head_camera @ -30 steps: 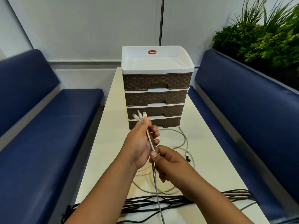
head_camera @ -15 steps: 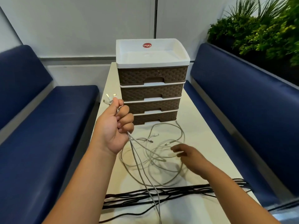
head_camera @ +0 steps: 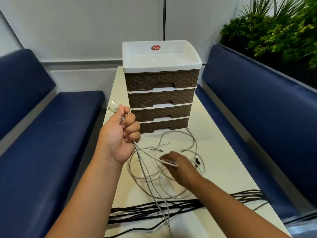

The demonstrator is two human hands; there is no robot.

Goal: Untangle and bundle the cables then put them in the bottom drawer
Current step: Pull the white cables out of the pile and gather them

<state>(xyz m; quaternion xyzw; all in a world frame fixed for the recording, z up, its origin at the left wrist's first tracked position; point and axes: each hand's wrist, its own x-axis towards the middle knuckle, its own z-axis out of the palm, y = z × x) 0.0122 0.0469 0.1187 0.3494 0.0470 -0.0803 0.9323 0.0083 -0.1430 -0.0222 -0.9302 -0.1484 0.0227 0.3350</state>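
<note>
Several white cables (head_camera: 192, 145) lie in a loose tangle on the cream table (head_camera: 223, 160) in front of the brown drawer unit (head_camera: 161, 79). Its bottom drawer (head_camera: 164, 124) is closed. My left hand (head_camera: 120, 136) is raised left of the unit and grips a few white cables, their plugs (head_camera: 115, 105) sticking out above my fist. From it the strands run down to the tangle. My right hand (head_camera: 181, 167) is low over the tangle and pinches one white cable near its end. A bunch of black cables (head_camera: 154, 208) lies across the table's near end.
Blue padded benches flank the table, one on the left (head_camera: 51, 134) and one on the right (head_camera: 257, 109). Green plants (head_camera: 283, 31) stand behind the right bench. The drawer unit's white top tray (head_camera: 195, 55) holds nothing. All of the unit's drawers are closed.
My left hand has carried the plug ends up and to the left. My right hand let go near it, dropped to the tangle and took hold of a white cable.
</note>
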